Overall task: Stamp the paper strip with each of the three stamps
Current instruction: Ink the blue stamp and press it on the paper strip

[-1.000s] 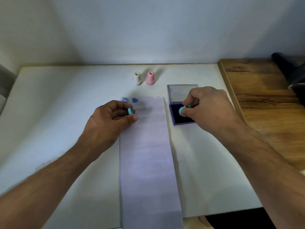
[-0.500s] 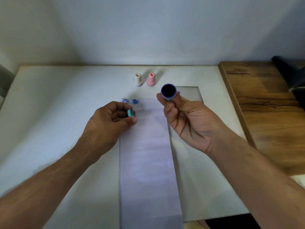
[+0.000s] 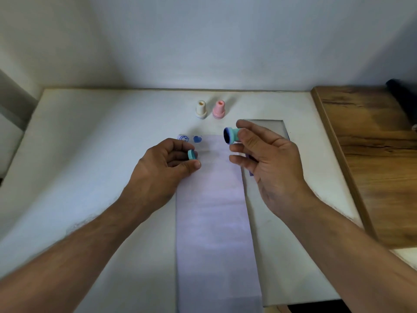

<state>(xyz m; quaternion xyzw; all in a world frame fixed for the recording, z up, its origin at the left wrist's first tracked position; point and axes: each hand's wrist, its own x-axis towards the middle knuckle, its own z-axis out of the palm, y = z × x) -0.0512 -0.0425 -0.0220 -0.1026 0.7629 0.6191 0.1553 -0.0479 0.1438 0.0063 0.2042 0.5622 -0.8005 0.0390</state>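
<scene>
A long pale paper strip [image 3: 214, 218] lies down the middle of the white table [image 3: 101, 154]. At its far end are a blue smiley print [image 3: 183, 138] and a blue heart print [image 3: 197, 139]. My right hand [image 3: 266, 159] holds a teal stamp [image 3: 232, 137] above the strip's far right corner, its inked dark-blue face turned left. My left hand [image 3: 167, 168] pinches the teal stamp cap [image 3: 191, 154] at the strip's left edge. A cream stamp [image 3: 201, 109] and a pink stamp [image 3: 218, 110] stand upright behind the strip.
An open ink pad [image 3: 270, 127] lies right of the strip, mostly hidden behind my right hand. A wooden surface [image 3: 372, 154] adjoins the table on the right, with a dark object [image 3: 404, 96] at its far end. A wall closes off the back.
My right hand lifted the teal stamp off the ink pad, raised it and turned its inked face first toward me, then to the left. My left hand stayed put with the cap.
</scene>
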